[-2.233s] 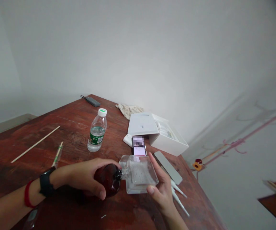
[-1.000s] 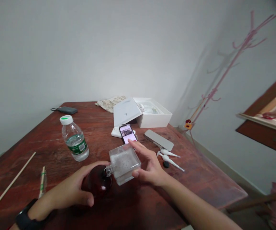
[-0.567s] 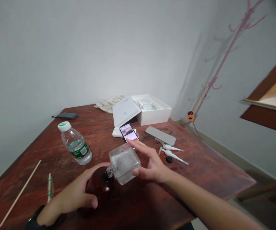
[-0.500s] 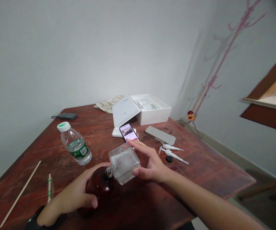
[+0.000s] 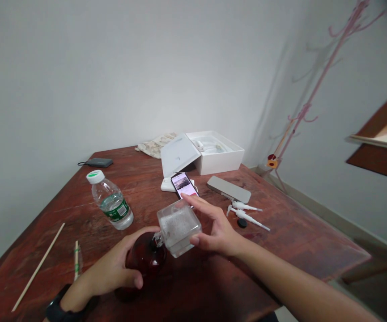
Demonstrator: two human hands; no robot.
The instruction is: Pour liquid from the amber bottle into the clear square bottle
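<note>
My left hand [image 5: 119, 266] is wrapped round a dark brown bottle [image 5: 146, 257] standing near the front of the table. In my right hand [image 5: 215, 228] is a clear square bottle [image 5: 179, 228], gripped between thumb and fingers and tipped over to the left. Its neck meets the mouth of the brown bottle. Some cloudy liquid or foam shows inside the clear bottle. Right of my right hand lie two white pump heads [image 5: 247, 214] and a small black cap [image 5: 242, 222]. A phone [image 5: 183, 184] with a lit screen lies just beyond my right fingers.
A part-filled water bottle [image 5: 114, 205] stands at the left, with a wooden stick [image 5: 39, 268] and wrapped chopsticks [image 5: 77, 259] nearer me. Behind are an open white box [image 5: 220, 161], a grey flat case [image 5: 229, 189], a cloth [image 5: 153, 146] and a dark power bank [image 5: 99, 162].
The view has shifted slightly, so everything sits a little further right. Both hands keep their grips, and the clear bottle stays tipped at the brown bottle's mouth.
</note>
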